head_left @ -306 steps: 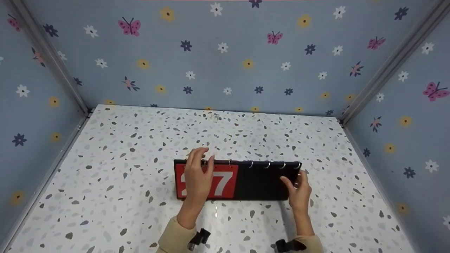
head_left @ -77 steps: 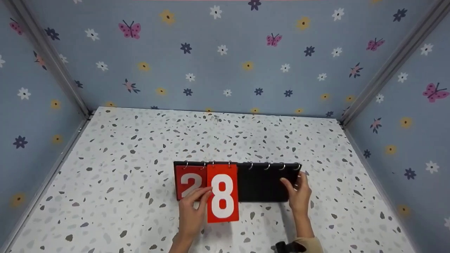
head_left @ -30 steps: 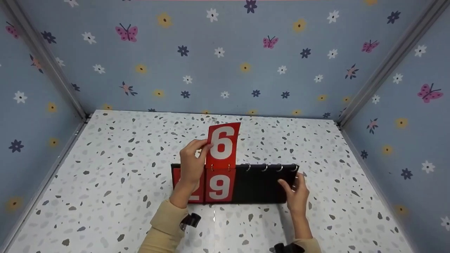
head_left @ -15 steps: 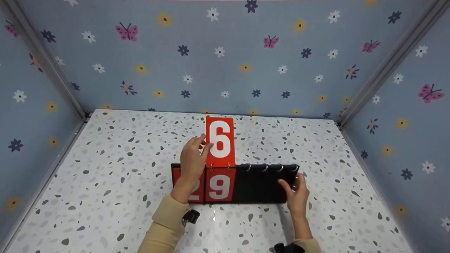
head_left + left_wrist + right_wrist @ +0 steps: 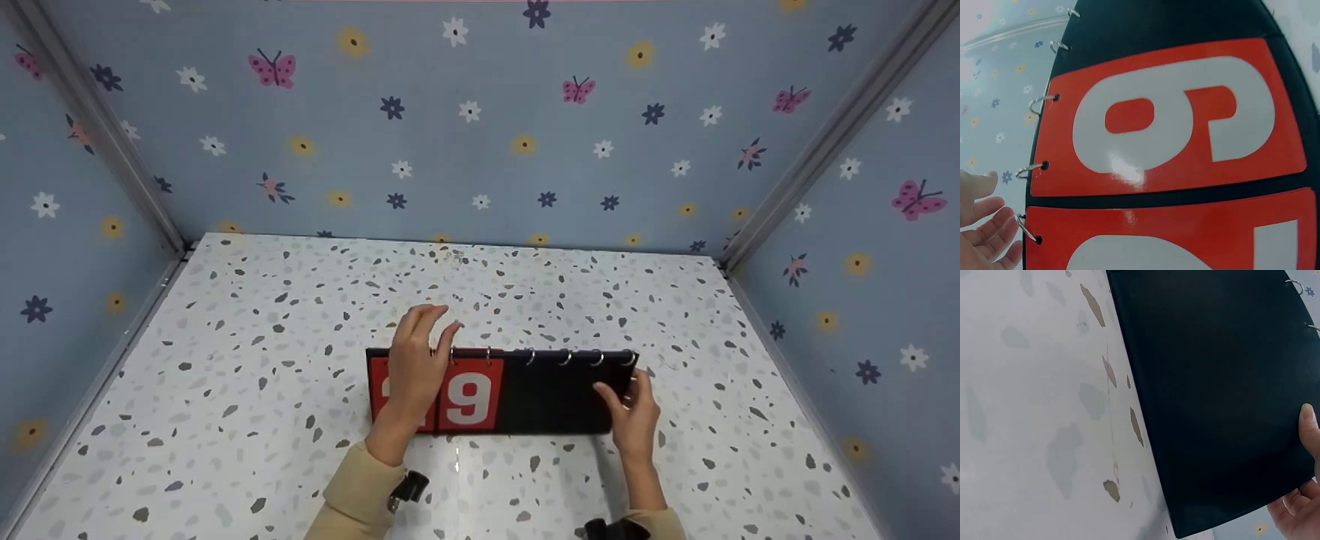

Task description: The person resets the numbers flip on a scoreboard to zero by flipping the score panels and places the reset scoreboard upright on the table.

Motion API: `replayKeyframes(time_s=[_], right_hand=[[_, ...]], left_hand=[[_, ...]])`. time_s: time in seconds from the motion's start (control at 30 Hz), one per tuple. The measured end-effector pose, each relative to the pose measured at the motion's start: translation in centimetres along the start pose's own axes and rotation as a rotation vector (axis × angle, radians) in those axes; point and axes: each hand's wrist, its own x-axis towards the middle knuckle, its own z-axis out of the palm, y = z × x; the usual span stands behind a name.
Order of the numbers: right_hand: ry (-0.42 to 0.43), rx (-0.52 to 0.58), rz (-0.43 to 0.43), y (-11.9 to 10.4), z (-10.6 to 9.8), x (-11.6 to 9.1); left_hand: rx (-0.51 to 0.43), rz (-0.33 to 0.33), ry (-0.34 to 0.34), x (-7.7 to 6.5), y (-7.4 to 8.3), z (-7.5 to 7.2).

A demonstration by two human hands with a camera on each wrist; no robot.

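Note:
A black flip scoreboard [image 5: 555,394] stands tilted on the table in the head view. Its left half bears a red card with a white 9 [image 5: 495,401], beside a red 2 card [image 5: 379,397] that my left hand partly covers. My left hand [image 5: 412,367] is at the top edge near the rings, fingers loosely bent, thumb apart, holding nothing. In the left wrist view, its fingers [image 5: 994,233] are beside the metal rings [image 5: 1028,229]. My right hand [image 5: 636,416] grips the board's right end, the thumb [image 5: 1309,427] in front and the other fingers behind.
The board's right half shows bare black, with several open-looking rings [image 5: 565,358] along the top. A speckled white table [image 5: 247,360] lies beneath. Blue flowered panels [image 5: 480,135] with metal corner posts [image 5: 825,142] enclose the back and sides.
Earlier the card pile showed 7, then 8. My left hand has flipped the red 6-looking card over the top, out of sight, and let go; the 9 now shows. The right hand keeps its grip.

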Motion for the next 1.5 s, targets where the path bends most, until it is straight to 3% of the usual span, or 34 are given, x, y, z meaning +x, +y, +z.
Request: replayKeyframes(time_s=[0.23,0.57,0.83,1.2,1.5], right_hand=[[-0.002,0.01,0.004,3.5,0.5,0.5],[0.005,0.014,0.002,3.9,0.5,0.7],[0.01,0.022,0.017,3.7,0.5,0.8],[0.009,0.026,0.021,3.8,0.7,0.6],[0.006,0.018,0.015,3.7,0.7,0.4]], left_hand=[[-0.036,0.017,0.035,-2.5,0.8,-0.3],[-0.1,-0.022,0.048,-6.1,1.2,-0.2],[-0.115,-0.154,0.017,-8.6,1.0,0.5],[-0.171,-0.334,-0.001,-10.5,1.1,1.3],[-0.202,-0.375,0.031,-10.8,0.7,1.8]])
